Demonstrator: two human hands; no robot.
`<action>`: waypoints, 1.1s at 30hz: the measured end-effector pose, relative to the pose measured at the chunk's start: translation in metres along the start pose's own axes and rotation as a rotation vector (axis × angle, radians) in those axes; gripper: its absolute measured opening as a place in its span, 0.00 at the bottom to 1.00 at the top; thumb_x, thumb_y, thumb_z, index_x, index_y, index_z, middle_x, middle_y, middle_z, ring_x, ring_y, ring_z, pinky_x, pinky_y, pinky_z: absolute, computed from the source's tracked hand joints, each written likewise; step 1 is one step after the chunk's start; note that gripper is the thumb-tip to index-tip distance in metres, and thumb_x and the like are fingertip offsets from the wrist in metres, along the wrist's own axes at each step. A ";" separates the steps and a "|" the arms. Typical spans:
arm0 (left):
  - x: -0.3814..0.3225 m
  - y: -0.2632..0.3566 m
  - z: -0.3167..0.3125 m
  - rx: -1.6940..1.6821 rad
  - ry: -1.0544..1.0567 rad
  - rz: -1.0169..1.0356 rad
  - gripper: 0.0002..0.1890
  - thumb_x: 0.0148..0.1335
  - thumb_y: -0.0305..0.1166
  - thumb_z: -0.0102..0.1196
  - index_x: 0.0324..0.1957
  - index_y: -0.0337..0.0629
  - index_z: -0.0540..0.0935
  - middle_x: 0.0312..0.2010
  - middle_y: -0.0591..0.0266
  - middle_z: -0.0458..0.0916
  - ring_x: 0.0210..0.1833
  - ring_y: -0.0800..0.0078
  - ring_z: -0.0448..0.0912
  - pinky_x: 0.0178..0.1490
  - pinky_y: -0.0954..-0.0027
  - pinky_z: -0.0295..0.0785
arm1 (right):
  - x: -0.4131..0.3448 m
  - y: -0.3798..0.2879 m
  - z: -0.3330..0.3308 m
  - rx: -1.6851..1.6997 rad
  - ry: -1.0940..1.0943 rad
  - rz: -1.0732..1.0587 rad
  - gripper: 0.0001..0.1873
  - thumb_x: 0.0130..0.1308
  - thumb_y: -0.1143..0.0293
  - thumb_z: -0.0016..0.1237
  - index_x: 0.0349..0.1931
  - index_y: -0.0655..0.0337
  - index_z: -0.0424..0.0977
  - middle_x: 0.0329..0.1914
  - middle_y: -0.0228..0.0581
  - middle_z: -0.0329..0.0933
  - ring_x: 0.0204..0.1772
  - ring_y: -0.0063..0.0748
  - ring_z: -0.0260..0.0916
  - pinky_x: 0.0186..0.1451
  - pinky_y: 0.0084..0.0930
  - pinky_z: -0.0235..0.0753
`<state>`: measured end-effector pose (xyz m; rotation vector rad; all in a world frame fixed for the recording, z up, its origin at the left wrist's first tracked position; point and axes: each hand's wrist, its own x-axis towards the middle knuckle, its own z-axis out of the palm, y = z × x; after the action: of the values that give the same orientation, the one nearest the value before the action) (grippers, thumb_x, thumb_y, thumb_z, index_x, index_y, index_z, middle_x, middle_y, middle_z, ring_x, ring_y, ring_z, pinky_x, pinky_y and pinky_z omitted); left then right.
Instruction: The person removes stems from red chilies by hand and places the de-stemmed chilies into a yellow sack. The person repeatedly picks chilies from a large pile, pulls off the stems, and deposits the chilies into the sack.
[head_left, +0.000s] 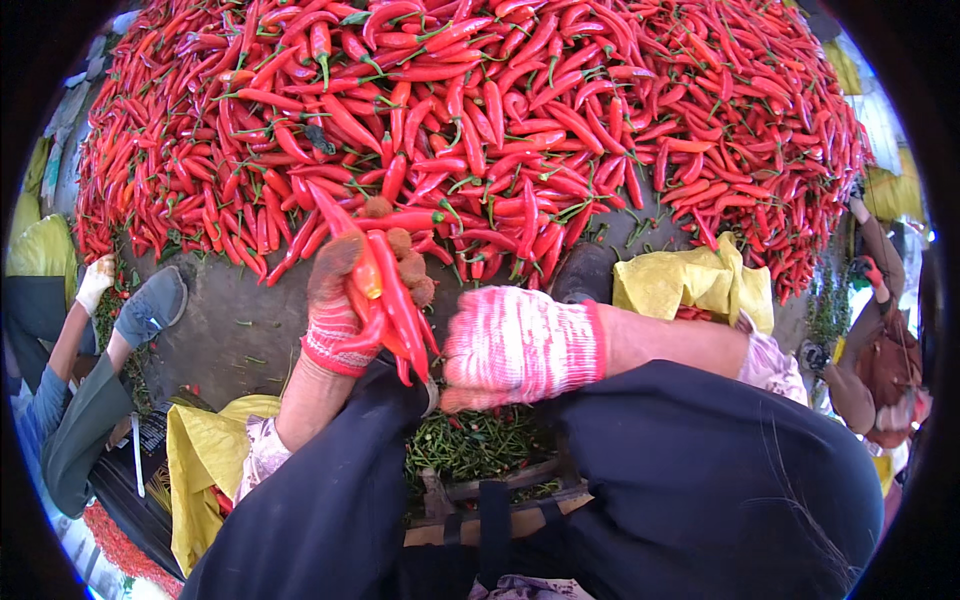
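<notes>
My left hand (360, 300), in a soiled red-and-white knit glove, is closed around several red chili peppers (397, 307). Their tips hang downward, and one stemless pepper end (368, 280) faces up. Close beside it on the right, my right hand (517, 349) is curled into a fist in a matching glove. Its back is towards me, so its palm and anything inside it are hidden. Beyond both hands rises a large heap of red chili peppers (480, 135), many with green stems. Below my right hand, between my knees, lies a pile of green stems (476, 446).
Yellow sacks stand on my right (675, 281) and left (202, 465), with peppers showing inside. A dark shoe (585, 274) rests by the heap. At far left are a co-worker's gloved hand (96, 283) and shoe (152, 304). Another person (889, 352) sits at far right.
</notes>
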<state>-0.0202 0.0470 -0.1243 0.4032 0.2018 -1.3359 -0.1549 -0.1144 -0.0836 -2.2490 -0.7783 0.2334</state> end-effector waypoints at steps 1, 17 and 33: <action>-0.002 0.002 0.002 -0.064 -0.022 0.057 0.24 0.61 0.39 0.66 0.58 0.50 0.73 0.40 0.63 0.80 0.36 0.70 0.79 0.39 0.65 0.77 | -0.004 -0.002 -0.003 0.179 -0.069 0.139 0.15 0.65 0.54 0.52 0.33 0.56 0.79 0.31 0.44 0.78 0.37 0.47 0.78 0.42 0.42 0.76; -0.010 -0.008 0.011 -0.065 -0.072 -0.117 0.30 0.55 0.37 0.70 0.57 0.50 0.69 0.38 0.56 0.83 0.33 0.59 0.84 0.33 0.58 0.80 | -0.022 0.036 0.013 0.294 0.596 0.120 0.12 0.70 0.70 0.49 0.50 0.64 0.76 0.40 0.52 0.77 0.42 0.54 0.77 0.43 0.40 0.78; -0.002 -0.003 0.001 -0.255 -0.465 -0.133 0.27 0.60 0.41 0.65 0.59 0.52 0.71 0.41 0.58 0.81 0.31 0.63 0.79 0.34 0.61 0.76 | 0.021 -0.014 0.000 1.213 0.917 0.413 0.14 0.75 0.61 0.44 0.30 0.56 0.67 0.21 0.22 0.60 0.23 0.17 0.55 0.26 0.22 0.56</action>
<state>-0.0236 0.0483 -0.1232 -0.1420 0.0085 -1.4757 -0.1448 -0.0939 -0.0723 -1.0789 0.3163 -0.1343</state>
